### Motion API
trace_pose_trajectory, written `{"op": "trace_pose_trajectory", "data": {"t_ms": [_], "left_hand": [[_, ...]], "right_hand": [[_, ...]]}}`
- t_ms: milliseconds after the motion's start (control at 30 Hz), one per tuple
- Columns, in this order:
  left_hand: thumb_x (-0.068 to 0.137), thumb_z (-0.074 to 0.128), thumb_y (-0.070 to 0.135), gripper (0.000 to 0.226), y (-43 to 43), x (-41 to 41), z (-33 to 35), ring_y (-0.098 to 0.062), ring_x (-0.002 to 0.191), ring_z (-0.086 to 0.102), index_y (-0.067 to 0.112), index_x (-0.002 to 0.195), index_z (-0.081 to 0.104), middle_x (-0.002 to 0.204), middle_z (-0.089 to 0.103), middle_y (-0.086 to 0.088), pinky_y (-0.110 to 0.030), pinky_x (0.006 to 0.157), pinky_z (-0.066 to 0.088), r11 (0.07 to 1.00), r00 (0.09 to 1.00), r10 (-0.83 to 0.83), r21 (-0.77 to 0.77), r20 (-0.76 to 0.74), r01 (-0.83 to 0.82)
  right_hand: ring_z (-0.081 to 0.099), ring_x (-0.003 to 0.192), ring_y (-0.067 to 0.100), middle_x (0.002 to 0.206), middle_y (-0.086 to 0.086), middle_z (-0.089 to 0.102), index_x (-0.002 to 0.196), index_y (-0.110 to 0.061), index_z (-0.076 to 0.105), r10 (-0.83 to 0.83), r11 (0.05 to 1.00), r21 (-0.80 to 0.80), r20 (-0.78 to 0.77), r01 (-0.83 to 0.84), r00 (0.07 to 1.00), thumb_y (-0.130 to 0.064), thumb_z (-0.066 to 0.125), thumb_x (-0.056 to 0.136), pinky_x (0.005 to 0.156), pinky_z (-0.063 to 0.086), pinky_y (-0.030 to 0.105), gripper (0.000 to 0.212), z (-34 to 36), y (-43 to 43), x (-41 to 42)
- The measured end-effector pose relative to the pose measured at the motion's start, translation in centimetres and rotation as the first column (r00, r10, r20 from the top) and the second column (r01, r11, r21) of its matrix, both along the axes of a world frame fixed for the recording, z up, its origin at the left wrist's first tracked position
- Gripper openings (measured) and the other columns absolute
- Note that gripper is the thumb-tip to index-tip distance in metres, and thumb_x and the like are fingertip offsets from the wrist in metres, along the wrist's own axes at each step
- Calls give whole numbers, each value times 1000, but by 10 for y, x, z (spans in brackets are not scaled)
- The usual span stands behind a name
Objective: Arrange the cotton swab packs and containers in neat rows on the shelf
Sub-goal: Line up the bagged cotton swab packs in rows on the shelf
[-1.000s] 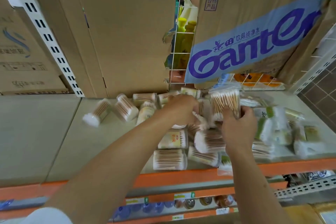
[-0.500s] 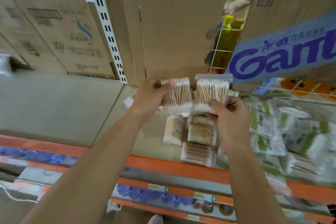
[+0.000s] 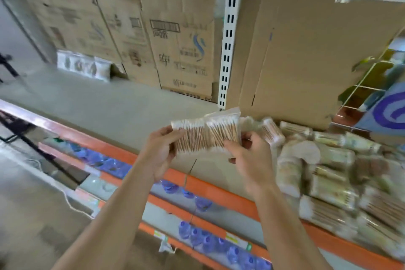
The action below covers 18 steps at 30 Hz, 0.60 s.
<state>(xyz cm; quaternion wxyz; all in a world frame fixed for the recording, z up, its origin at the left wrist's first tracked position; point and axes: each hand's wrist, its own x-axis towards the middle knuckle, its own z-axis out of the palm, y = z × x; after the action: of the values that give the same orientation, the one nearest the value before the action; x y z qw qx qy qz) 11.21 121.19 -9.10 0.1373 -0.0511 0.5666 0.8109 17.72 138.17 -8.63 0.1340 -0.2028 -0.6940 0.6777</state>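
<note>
Hands above shelf [image 3: 122, 112]: left hand [image 3: 158, 153] grips left swab pack [image 3: 190, 136]; right hand [image 3: 252, 160] pinches right swab pack [image 3: 223, 131]; container pile [image 3: 333, 171] lies right.

Left hand [image 3: 161, 156], right hand [image 3: 252, 163] (curled grips)

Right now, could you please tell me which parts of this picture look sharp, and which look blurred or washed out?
Head view: the swab packs held by the left hand and right hand are fairly sharp; head view, right side: the pile of containers is smeared; head view, far left: the white packets are blurred, and glare whitens the shelf edge.
</note>
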Motion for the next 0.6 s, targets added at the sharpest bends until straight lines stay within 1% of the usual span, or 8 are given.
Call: {"op": "trace_pose_trajectory", "data": {"t_ms": [100, 167, 233, 333, 433, 467, 533, 600], "left_hand": [[93, 51, 7, 16, -53, -13, -7, -13, 62, 67, 9, 89, 66, 77, 71, -7, -26, 60, 53, 999, 999, 34, -31, 25, -33], [94, 50, 11, 14, -89, -22, -13, -14, 61, 67, 11, 92, 64, 79, 70, -6, -28, 60, 52, 997, 997, 48, -67, 58, -44], [95, 50, 13, 14, -121, -32, -18, -14, 61, 67, 11, 95, 64, 81, 70, -6, -27, 59, 52, 995, 995, 59, -85, 82, -52], [95, 47, 5, 18, -160, -51, -23, -12, 60, 67, 9, 91, 65, 77, 71, -5, -20, 50, 52, 995, 992, 91, -56, 87, -86], [91, 46, -4, 21, -188, -67, -24, -13, 62, 68, 6, 88, 64, 74, 72, -5, -21, 54, 54, 997, 992, 79, -10, 102, -79], [89, 46, -6, 21, -195, -72, -24, -13, 60, 68, 5, 88, 64, 71, 71, -5, -20, 52, 53, 998, 993, 66, 1, 96, -67], [89, 47, -7, 19, -206, -83, -24, -9, 51, 64, 4, 86, 63, 63, 69, -3, -15, 43, 46, 998, 995, 57, -17, 83, -56], [89, 51, -5, 15, -216, -96, -25, -6, 43, 57, 4, 87, 62, 58, 66, 0, -13, 37, 38, 996, 994, 70, -59, 84, -65]], "right_hand": [[60, 68, 17, 78, 8, 70, 81, -15, 64, -17, 1000, -15, 22, 17, 1000, -13, 71, 79, 67, 52, 42, 8, -5, -49, -17], [57, 61, 17, 71, 8, 67, 78, -13, 62, -16, 997, -69, 30, 18, 999, -11, 70, 82, 61, 50, 38, 9, -8, -84, -29], [57, 57, 15, 68, 5, 65, 80, -10, 62, -21, 992, -124, 37, 25, 999, -10, 68, 85, 58, 52, 35, 8, -12, -117, -41], [60, 58, 15, 70, 2, 64, 85, -6, 62, -31, 985, -169, 60, 40, 998, -9, 66, 87, 64, 55, 35, 6, -21, -156, -57], [61, 61, 17, 73, 3, 64, 87, -8, 63, -48, 985, -164, 85, 61, 995, -7, 65, 88, 62, 53, 30, 3, -28, -181, -71], [60, 61, 17, 73, 2, 65, 87, -9, 63, -50, 985, -157, 92, 64, 995, -6, 64, 88, 63, 53, 32, 4, -31, -188, -77], [57, 58, 14, 68, -1, 66, 86, -15, 65, -46, 989, -138, 96, 59, 994, -4, 64, 87, 64, 51, 35, 11, -35, -199, -89], [55, 57, 10, 63, -7, 66, 82, -20, 66, -45, 992, -110, 98, 55, 994, -4, 66, 85, 64, 46, 33, 16, -39, -210, -104]]}}
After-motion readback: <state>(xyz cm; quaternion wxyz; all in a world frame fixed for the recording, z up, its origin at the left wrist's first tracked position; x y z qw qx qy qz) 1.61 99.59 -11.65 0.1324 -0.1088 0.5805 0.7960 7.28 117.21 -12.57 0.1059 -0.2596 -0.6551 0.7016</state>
